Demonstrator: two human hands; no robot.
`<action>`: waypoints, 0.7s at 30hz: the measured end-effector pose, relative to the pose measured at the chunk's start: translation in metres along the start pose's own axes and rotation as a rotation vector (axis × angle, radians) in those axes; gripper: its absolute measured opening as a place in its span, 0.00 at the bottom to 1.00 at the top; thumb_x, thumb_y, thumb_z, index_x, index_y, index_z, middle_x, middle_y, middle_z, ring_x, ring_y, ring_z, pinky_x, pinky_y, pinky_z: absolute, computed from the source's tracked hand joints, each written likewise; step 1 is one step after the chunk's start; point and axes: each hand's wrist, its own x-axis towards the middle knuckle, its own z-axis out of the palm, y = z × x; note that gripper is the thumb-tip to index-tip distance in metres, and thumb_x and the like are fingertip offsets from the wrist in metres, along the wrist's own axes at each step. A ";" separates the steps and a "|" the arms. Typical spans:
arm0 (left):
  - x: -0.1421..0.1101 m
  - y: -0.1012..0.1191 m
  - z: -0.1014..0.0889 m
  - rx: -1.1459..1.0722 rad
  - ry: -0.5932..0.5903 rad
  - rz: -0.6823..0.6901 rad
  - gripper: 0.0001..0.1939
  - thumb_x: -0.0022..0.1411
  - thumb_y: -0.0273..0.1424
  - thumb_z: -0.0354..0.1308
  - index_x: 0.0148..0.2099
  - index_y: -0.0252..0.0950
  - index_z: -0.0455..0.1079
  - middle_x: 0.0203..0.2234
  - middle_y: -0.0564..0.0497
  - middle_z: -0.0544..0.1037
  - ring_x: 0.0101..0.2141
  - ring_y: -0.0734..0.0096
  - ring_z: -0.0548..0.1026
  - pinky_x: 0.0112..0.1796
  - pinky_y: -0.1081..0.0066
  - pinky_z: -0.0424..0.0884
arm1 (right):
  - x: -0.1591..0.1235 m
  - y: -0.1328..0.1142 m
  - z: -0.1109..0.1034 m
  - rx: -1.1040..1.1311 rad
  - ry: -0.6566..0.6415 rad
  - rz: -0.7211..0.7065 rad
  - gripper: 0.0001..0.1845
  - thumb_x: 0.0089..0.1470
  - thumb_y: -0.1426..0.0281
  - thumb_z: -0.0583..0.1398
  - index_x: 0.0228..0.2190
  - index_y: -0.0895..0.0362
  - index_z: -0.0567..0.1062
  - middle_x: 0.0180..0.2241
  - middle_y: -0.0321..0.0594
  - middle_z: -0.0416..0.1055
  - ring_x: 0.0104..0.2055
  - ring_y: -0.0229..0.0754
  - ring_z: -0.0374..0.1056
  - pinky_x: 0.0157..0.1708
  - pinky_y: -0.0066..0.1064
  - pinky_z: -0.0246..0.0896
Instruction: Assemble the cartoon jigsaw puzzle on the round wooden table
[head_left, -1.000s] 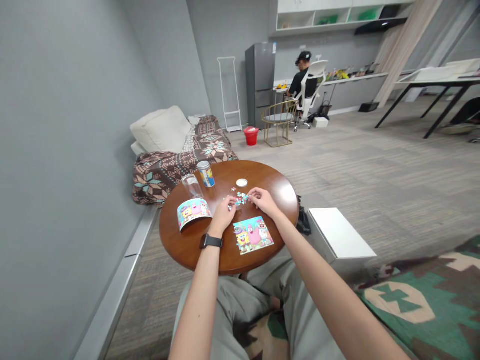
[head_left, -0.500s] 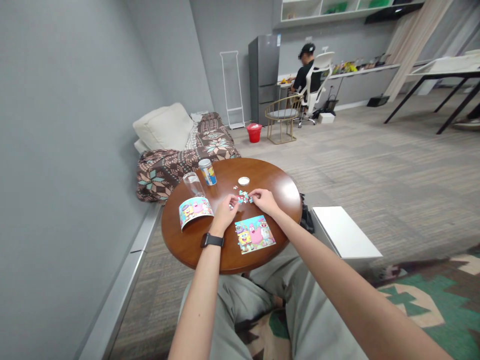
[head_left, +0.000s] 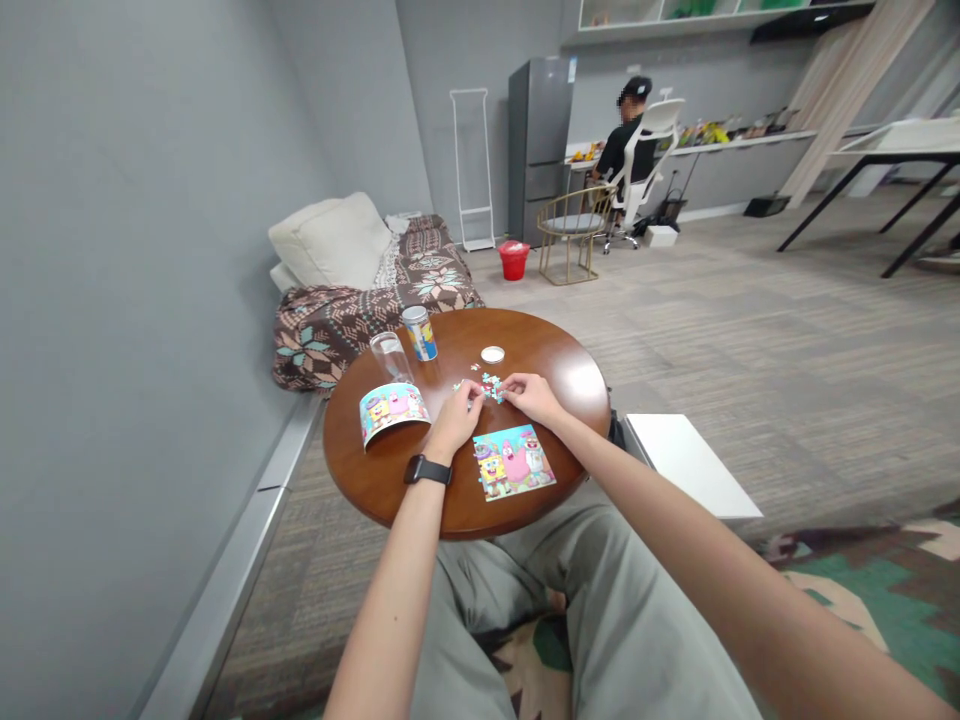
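On a round brown wooden table [head_left: 570, 375], my left hand [head_left: 452, 417] and my right hand [head_left: 531, 394] meet over a small heap of light-blue puzzle pieces [head_left: 490, 384]. Both hands have their fingertips pinched on pieces from that heap. A black watch sits on my left wrist. A finished cartoon puzzle picture [head_left: 514, 461] lies flat just in front of my hands. A curled cartoon sheet [head_left: 391, 408] stands to the left of my left hand.
A clear glass [head_left: 388, 354], a printed can [head_left: 419, 332] and a small white lid [head_left: 493, 354] stand at the table's far side. A white box [head_left: 688, 462] is on the floor to the right. A blanket-covered sofa [head_left: 360, 300] is behind; a person sits at a far desk.
The camera view has drifted left and down a little. My hands stay over the loose pieces, with their fingers working closer together.
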 end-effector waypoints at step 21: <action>0.001 -0.005 0.002 -0.058 -0.011 0.066 0.10 0.58 0.18 0.59 0.41 0.35 0.73 0.37 0.49 0.77 0.34 0.72 0.76 0.38 0.70 0.74 | 0.002 0.011 0.005 0.202 -0.028 0.025 0.04 0.46 0.75 0.61 0.29 0.57 0.74 0.24 0.36 0.77 0.25 0.36 0.72 0.29 0.27 0.68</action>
